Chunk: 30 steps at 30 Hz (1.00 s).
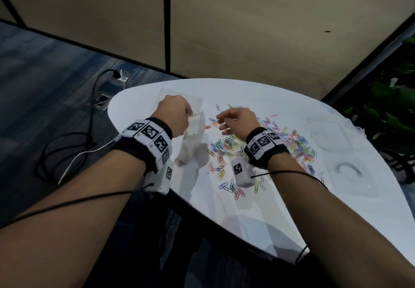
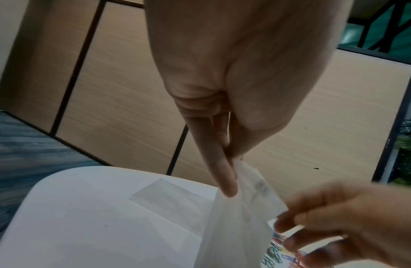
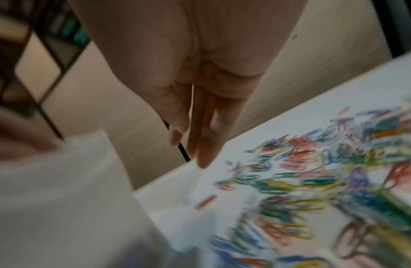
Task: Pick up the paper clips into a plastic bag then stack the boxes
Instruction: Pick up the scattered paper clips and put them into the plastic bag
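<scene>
Left hand (image 1: 174,117) pinches one translucent plastic bag (image 1: 195,139); right hand (image 1: 238,121), fingers loose, hovers over uncountably many coloured paper clips (image 1: 292,144) mid-tabletop.

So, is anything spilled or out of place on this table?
Yes. Coloured paper clips lie scattered loose across the white table, beside the plastic bag that the left hand holds up. Nothing looks damaged.

Paper clips (image 1: 265,146) in red, blue, green, yellow and pink lie on a white table (image 1: 224,198). The plastic bag (image 1: 195,135) is translucent white. Both wristbands (image 1: 265,144) carry black-and-white square code patterns. The carpet (image 1: 45,74) is streaked blue.
</scene>
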Tool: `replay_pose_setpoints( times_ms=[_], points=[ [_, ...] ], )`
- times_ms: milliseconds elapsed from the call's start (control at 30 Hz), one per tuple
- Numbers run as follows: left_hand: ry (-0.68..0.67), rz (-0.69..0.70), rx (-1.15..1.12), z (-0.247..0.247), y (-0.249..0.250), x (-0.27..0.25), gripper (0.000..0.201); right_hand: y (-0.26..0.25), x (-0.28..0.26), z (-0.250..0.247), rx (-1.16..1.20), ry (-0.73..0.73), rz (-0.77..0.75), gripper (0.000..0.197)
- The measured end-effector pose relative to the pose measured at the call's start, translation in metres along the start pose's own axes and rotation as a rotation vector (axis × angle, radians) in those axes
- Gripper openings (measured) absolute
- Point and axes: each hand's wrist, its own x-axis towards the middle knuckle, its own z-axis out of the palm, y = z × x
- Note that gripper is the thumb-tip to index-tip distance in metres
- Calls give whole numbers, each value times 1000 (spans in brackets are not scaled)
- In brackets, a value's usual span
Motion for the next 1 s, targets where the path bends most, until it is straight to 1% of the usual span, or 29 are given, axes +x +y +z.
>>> replay_pose_setpoints(
  times_ms=[33, 67, 100, 133, 200, 300, 400, 433, 467, 500, 533, 633, 667, 767, 833, 900, 1000],
  points=[
    [5, -15, -10, -1, -3, 0, 25, 11, 13, 4, -207, 1, -14, 32],
    [6, -20, -12, -2, -4, 0, 24, 18, 22, 10, -402, -33, -40, 33],
    [5, -19, -11, -3, -5, -1, 23, 24, 29, 20, -553, -90, -81, 35],
    [4, -17, -8, -4, -6, -1, 22, 27, 33, 30, -656, -157, -129, 40],
    [7, -18, -10, -5, -8, -1, 22, 34, 36, 49, -817, -298, -204, 51],
    [13, -42, -35, -6, -10, 1, 21, 47, 31, 61, -1027, -450, -323, 51],
    [-10, -46, -44, -6, -8, 1, 22, 65, 15, 50, -1231, -494, -510, 62],
    [-18, -41, -43, -5, -7, 1, 23, 71, 9, 44, -1313, -502, -536, 65],
    [-27, -38, -42, -4, -6, 0, 23, 76, 2, 37, -1356, -511, -509, 67],
    [-35, -33, -37, -4, -4, -1, 23, 80, -3, 31, -1348, -521, -467, 65],
    [-44, -29, -28, -3, -2, -1, 23, 82, -9, 26, -1300, -522, -450, 60],
    [-66, -17, -8, 0, 2, -3, 22, 83, -14, 20, -1158, -461, -496, 25],
    [-73, -14, -4, 1, 4, -3, 22, 81, -15, 21, -1145, -433, -481, 21],
    [-89, -13, 4, 5, 6, -3, 20, 78, -12, 23, -1116, -358, -377, 23],
    [-103, -5, 9, 8, 7, -4, 20, 76, -9, 19, -1070, -300, -268, 23],
    [-120, 7, 18, 10, 8, -4, 20, 74, -6, 9, -943, -221, -140, 17],
    [-122, 10, 21, 11, 9, -3, 19, 72, -2, -12, -660, -105, 36, 12]
  ],
)
